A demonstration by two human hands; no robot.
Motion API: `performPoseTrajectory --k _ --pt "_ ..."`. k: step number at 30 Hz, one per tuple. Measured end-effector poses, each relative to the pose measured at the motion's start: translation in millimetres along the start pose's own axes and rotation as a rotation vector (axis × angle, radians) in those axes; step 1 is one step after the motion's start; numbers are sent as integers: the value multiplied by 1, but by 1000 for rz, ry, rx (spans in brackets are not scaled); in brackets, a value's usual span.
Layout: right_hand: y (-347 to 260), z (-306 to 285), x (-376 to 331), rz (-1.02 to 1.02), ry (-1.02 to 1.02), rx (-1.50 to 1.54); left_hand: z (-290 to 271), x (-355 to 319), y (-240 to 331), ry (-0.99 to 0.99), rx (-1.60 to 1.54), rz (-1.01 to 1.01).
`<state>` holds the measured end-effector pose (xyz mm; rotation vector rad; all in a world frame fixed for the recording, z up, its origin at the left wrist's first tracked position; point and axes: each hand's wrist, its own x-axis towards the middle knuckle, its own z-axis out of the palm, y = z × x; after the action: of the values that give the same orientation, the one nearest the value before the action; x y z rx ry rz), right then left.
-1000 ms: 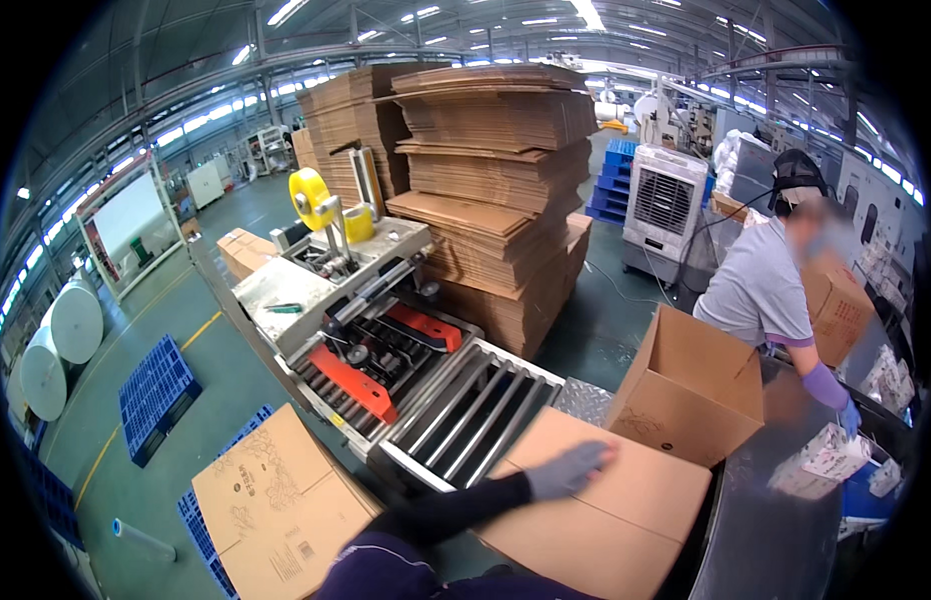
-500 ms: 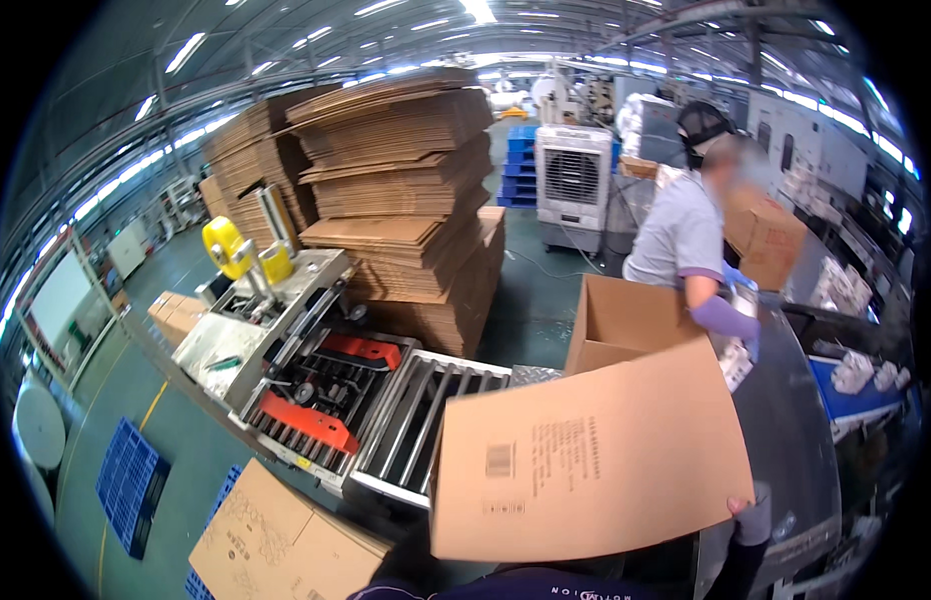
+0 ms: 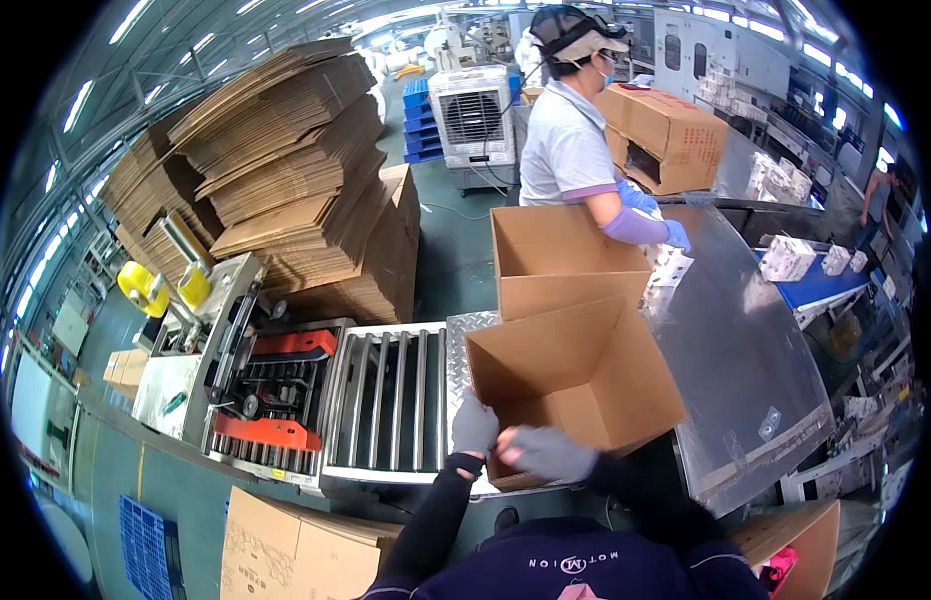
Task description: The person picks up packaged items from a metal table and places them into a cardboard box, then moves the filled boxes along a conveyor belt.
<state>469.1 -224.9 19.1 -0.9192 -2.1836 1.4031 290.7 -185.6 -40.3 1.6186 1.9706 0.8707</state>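
An open cardboard box stands in front of me, its inside facing up. My left hand, in a grey glove with a dark sleeve, is closed on the box's near left edge. Close beside it, my right hand, in a grey glove with bare fingertips, reaches across the near side of the box. Motion blurs its fingers. Just beyond stands a second open cardboard box. A co-worker in a light shirt and blue gloves holds white patterned packs beside that box.
A roller conveyor leads left to a taping machine with red guides. Tall stacks of flattened cartons rise behind it. A metal table lies to the right. Folded cartons and a blue pallet are at lower left.
The carton panel held up at the right is gone from there, and an open box now stands before me. Both my hands are now at its near left corner. The view has shifted right.
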Motion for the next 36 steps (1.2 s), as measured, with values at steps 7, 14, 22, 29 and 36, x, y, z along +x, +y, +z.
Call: performPoseTrajectory --k 7,14,22,29,36 --pt "209 -187 -166 1102 229 -905 2 1 -32 5 90 59" --pt "266 -66 -128 713 375 -279 -30 3 -45 45 147 117" --pt "223 -166 -204 1071 881 -229 42 0 35 -4 213 90" --pt "280 -66 -353 1076 847 -1099 56 5 54 19 277 101" --pt "283 -57 -344 1015 928 -1077 51 -5 85 -55 1307 425"
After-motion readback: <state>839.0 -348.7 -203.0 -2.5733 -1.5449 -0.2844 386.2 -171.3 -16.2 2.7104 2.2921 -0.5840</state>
